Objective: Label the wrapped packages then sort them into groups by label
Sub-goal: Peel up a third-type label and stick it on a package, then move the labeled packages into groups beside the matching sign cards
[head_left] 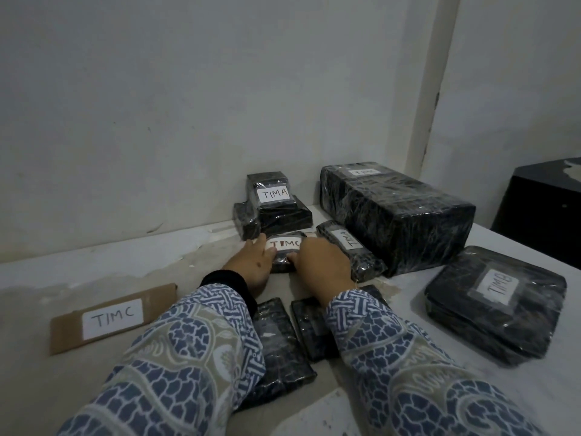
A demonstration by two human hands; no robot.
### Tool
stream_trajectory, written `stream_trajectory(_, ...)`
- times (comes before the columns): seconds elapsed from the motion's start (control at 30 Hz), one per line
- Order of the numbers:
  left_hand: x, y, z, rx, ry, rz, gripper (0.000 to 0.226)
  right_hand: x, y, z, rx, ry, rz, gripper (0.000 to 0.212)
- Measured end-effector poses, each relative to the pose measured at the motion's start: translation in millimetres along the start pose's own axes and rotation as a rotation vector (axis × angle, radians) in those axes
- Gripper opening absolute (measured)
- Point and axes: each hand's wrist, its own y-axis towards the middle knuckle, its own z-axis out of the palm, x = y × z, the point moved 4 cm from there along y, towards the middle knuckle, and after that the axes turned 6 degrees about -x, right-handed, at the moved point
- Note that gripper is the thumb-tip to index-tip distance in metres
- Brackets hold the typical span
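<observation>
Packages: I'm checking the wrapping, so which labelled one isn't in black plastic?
The brown paper package at far left, labelled TIMC. It lies flat and alone; every other package is shiny black.

black packages (396,212), brown parcel (63,330), blue-patterned sleeves (176,357).

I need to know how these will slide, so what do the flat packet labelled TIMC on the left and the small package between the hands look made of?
The flat packet: matte brown paper or card, dull, no glare. The small package: dark contents under glossy, crinkled clear plastic film, judging by streaky highlights.
</observation>
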Motion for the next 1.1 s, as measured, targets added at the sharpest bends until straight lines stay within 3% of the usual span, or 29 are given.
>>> stream_trajectory(0.17,-9.2,6.8,-22.1,-0.137,-0.015,0.008,0.033,0.3,11.9,-7.1,-0.103,0.091,-0.034,0.014)
stream_trajectory(0.33,-3.5,24.4,-44.9,-0.413,-0.205,-0.041,0.024,-0.7,40.6,-4.6,-0.034,0.28,0.016,0.015)
stream_trajectory(0.43,-8.4,40.6,-53.1,-0.414,-0.252,0.01,0.03,-4.4,62.3,-5.7,0.028,0.416,0.078,0.021)
stream_trajectory(0.63,-19.8,63.2,-43.1,-0.357,-0.368,0.063,0.036,-10.6,101.0,-6.1,-0.025,0.617,0.169,0.032)
stream_trajectory(0.7,-17.7,70.7,-36.0,-0.353,-0.419,0.036,0.041,-8.9,110.6,1.8,0.006,0.629,0.163,0.042)
stream_trajectory(0.83,-10.9,79.0,-25.8,-0.307,-0.349,-0.053,0.058,-5.0,120.8,18.0,0.107,0.656,0.104,0.02)
stream_trajectory(0.93,-7.1,85.0,-25.2,-0.317,-0.353,-0.05,0.073,-2.2,126.7,25.3,0.148,0.678,0.039,0.037)
stream_trajectory(1.1,-7.5,86.2,-29.6,-0.364,-0.476,-0.055,0.043,-2.2,133.2,30.8,0.181,0.746,0.044,0.04)
